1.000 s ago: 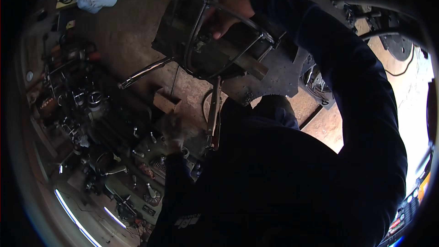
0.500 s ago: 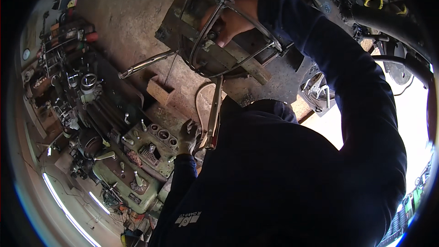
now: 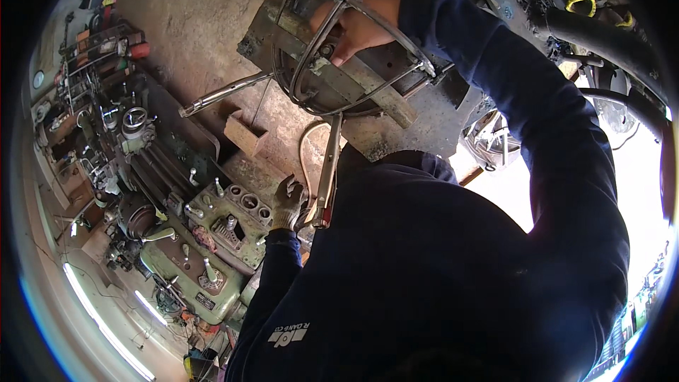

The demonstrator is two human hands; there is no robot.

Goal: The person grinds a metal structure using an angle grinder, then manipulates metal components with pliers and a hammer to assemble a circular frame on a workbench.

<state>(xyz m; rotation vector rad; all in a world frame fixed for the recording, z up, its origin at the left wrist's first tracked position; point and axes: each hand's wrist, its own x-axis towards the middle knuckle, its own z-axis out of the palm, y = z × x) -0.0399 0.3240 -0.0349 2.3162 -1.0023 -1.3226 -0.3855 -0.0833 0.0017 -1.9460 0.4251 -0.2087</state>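
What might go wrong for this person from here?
The bare right hand reaches among the curved grey metal rods of a frame; if that shifts, it might pinch the hand. The gloved left hand is near a green metal machine and could bump its upright levers. A straight metal tube beside the dark clothing might snag it.

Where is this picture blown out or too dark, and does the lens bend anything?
Head view: bright patch at right washed out by glare; head view: dark jacket showing little detail, though the right hand at the metal frame is fairly clear; head view: long strip light at lower left bowed by the fisheye, corners black.
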